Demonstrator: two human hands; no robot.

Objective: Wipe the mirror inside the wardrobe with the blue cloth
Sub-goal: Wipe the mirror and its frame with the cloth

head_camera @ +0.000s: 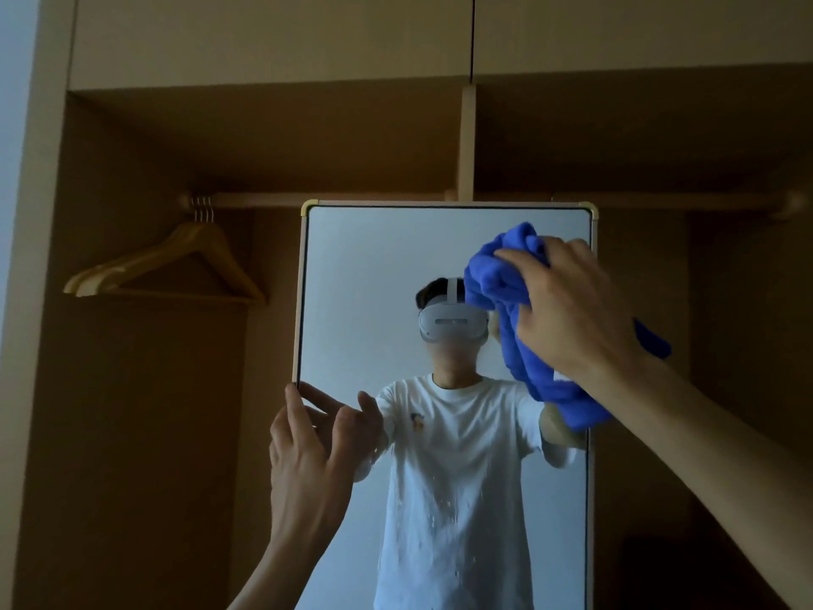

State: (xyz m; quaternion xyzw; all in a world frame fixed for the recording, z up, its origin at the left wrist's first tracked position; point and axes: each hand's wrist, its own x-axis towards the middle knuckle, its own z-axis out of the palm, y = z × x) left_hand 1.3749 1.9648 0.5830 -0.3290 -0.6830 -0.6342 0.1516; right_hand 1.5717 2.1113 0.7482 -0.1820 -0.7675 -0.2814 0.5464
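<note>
While the blue cloth [497, 275] is gripped in a bunch by the right hand [576, 310], it is held against the upper right part of the mirror [365, 275], right of centre in the frame. The right hand's fingers are curled round the wad. A loose tail of cloth hangs down past the wrist along the mirror's right edge.

The left hand [308, 468] is seen at lower centre, raised at the mirror's left edge. Its fingers are loosely spread and nothing is grasped. One fingertip is placed at the frame edge; firm contact cannot be confirmed.

The mirror is stood upright inside the wardrobe [264, 138], with its top edge just under the hanging rail [352, 199] and in front of the vertical divider [466, 143]. Pale frame, yellowish corner caps.

A white headset [451, 323] and a white T-shirt [453, 455] are reflected in the glass, with both arms raised.

Wooden hangers [176, 266] are hung together on the rail at centre left, well apart from both hands. Closed upper cupboard doors [272, 33] are visible across the top of the frame. Lighting is dim.
</note>
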